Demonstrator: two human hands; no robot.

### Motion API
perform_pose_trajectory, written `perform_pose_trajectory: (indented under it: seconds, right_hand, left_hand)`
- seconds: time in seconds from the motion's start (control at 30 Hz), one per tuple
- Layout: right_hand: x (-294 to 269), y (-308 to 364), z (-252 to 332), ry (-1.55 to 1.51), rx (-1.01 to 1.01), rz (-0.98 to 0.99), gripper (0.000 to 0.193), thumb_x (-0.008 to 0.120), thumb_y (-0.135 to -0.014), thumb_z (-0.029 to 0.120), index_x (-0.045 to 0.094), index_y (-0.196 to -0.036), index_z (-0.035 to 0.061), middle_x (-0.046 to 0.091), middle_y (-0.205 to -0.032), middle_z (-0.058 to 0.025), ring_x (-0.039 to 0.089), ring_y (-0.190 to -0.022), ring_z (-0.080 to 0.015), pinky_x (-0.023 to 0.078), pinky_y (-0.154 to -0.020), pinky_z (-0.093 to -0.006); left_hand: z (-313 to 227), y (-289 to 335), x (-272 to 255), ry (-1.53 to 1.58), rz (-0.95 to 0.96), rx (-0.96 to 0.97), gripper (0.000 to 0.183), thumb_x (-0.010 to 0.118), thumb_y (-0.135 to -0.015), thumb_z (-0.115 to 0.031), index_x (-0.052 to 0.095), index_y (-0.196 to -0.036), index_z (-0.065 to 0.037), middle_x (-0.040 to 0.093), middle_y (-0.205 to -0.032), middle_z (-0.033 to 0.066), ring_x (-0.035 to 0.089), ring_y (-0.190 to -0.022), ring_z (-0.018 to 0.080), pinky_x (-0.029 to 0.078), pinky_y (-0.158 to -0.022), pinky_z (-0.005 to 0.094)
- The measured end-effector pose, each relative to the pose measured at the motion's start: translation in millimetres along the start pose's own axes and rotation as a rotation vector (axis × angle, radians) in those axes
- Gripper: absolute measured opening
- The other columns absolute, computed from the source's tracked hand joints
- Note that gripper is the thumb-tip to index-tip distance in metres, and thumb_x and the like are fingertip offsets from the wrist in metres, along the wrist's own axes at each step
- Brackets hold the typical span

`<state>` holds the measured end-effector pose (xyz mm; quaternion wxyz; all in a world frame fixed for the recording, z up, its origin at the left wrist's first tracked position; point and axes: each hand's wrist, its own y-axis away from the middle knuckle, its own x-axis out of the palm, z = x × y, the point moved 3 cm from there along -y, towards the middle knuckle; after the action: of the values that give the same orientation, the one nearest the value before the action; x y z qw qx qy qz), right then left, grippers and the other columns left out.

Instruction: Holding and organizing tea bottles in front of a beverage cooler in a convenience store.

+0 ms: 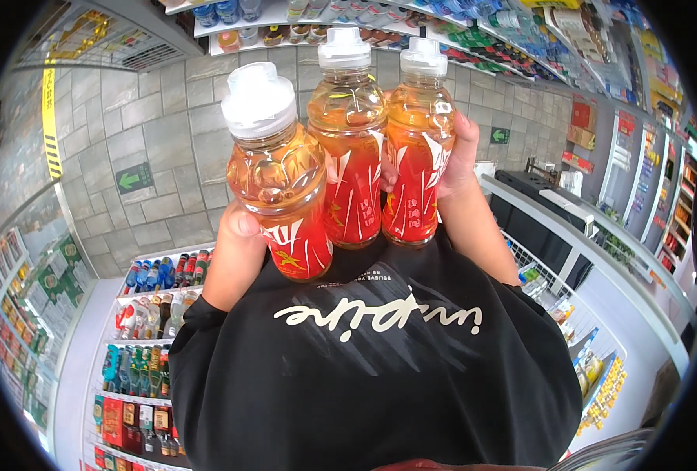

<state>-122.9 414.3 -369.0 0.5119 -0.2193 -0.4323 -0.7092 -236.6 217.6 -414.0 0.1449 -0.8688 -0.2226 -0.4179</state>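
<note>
Three drink bottles with amber liquid, red labels and whitish caps are held up side by side in front of my black shirt (348,369). My left hand (242,229) is closed round the left bottle (278,177), its thumb on the near side. The right bottle (420,118) is gripped by my right hand (461,157), with fingertips showing at its inner side. Between them stands the middle bottle (349,110), slightly farther away. Which hand bears it I cannot tell, as most fingers are hidden behind the bottles. All caps are on.
Grey floor tiles (183,125) with green arrow signs (135,180) lie beyond the bottles. Drink shelves (442,20) line the far side. Another rack of bottles (140,369) stands at my left. A white-edged counter (591,212) and wire baskets are on the right.
</note>
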Motion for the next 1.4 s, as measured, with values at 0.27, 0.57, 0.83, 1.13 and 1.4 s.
perform_pose_trajectory:
  seconds: [0.27,0.57,0.83,1.13,1.4]
  right_hand:
    - [-5.0,16.7,9.2,0.062,-0.072,0.011,0.075,0.055,-0.092,0.06,0.054,-0.13,-0.0043,0.071,-0.094,-0.0227,0.072,-0.075,-0.0308,0.062,-0.068,-0.0426]
    - [-4.4,23.8,22.3,0.075,-0.08,0.066,0.069,0.06,-0.093,0.054,0.056,-0.129,-0.0051,0.072,-0.101,-0.0205,0.074,-0.084,-0.0286,0.063,-0.076,-0.0405]
    - [0.5,26.3,43.8,0.267,-0.044,-0.059,0.081,0.054,-0.09,0.067,0.053,-0.128,-0.0047,0.07,-0.092,-0.0216,0.072,-0.078,-0.0274,0.061,-0.072,-0.038]
    - [9.0,34.0,72.1,0.233,-0.122,-0.042,0.084,0.079,-0.082,0.05,0.046,-0.139,-0.003,0.069,-0.112,-0.0177,0.073,-0.093,-0.0248,0.062,-0.084,-0.0387]
    - [2.2,48.7,98.1,0.158,-0.147,-0.013,0.074,0.074,-0.092,0.024,0.036,-0.15,-0.0011,0.059,-0.137,-0.0114,0.058,-0.125,-0.0187,0.046,-0.109,-0.0372]
  left_hand:
    - [-1.2,-13.8,15.0,0.11,0.033,-0.014,0.108,0.076,-0.07,-0.08,0.049,-0.133,0.003,0.061,-0.11,0.0175,0.061,-0.099,0.0263,0.052,-0.084,0.0386]
    - [-5.6,-33.4,16.4,0.045,0.203,0.043,0.107,0.08,-0.07,-0.075,0.044,-0.136,0.002,0.061,-0.108,0.0197,0.063,-0.095,0.0259,0.054,-0.08,0.0382]
    - [2.2,-47.3,12.2,0.023,0.282,0.042,0.104,0.084,-0.062,-0.073,0.053,-0.125,0.004,0.066,-0.105,0.0232,0.066,-0.093,0.0286,0.054,-0.084,0.038]
    - [4.3,-67.3,28.2,-0.006,0.303,-0.016,0.101,0.083,-0.064,-0.072,0.053,-0.123,0.004,0.066,-0.106,0.0238,0.067,-0.093,0.0301,0.054,-0.084,0.0402]
    - [29.5,-99.5,57.5,0.027,0.288,-0.107,0.099,0.082,-0.065,-0.071,0.053,-0.122,0.004,0.066,-0.107,0.0244,0.067,-0.094,0.0315,0.055,-0.085,0.0421]
